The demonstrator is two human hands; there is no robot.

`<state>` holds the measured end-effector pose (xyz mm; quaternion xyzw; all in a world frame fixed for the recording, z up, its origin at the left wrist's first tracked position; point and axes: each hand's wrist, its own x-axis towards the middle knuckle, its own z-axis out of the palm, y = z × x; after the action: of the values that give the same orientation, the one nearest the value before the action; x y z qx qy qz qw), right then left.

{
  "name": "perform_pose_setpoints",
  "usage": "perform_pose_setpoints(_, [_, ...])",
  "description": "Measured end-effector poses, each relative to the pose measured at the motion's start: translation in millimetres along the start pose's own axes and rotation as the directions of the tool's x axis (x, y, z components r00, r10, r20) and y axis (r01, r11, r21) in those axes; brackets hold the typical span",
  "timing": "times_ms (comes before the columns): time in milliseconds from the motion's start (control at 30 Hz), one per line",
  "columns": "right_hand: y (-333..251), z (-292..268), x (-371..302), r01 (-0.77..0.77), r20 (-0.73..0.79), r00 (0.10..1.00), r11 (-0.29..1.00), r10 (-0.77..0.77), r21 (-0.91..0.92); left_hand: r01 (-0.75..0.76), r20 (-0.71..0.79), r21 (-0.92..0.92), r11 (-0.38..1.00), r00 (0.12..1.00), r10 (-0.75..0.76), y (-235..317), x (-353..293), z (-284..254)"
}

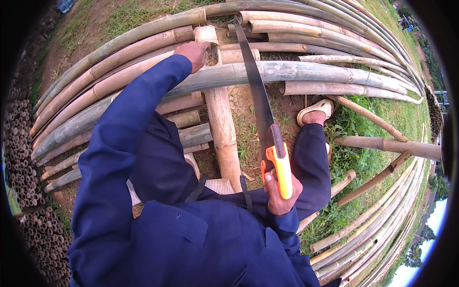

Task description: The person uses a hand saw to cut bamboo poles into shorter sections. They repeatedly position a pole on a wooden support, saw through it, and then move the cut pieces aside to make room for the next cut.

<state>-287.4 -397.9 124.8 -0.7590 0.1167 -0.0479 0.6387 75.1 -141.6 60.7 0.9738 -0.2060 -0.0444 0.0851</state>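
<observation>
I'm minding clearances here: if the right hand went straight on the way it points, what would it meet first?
Probably the long greenish pole lying crosswise ahead. The saw in the right hand already overlaps it in this view, but depth is unclear, so the hand might pass above.

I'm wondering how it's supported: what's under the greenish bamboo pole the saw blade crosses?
A thick bamboo log runs crosswise beneath the greenish pole, showing on both sides. The pole covers where they cross, so any contact is hidden.
</observation>
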Motion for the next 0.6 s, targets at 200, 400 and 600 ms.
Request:
perform_pose_setpoints(200, [2, -1, -6, -0.021, -0.027, 0.999, 0.998, 0.019, -0.051, -0.005, -0.060, -0.269, 0.963, 0.998, -0.012, 58, -56, 31])
perform_pose_setpoints(400, [-2, -10, -23, -0.033, -0.154, 0.987, 0.999, 0.037, 0.031, -0.163, -0.202, -0.311, 0.937, 0.974, 0.102, 32, -89, 62])
perform_pose_setpoints(600, [-27, -77, -61, 0.017, -0.417, 0.905, 0.986, -0.085, -0.165, -0.161, -0.337, -0.465, 0.871, 0.942, -0.006, -5, -91, -17])
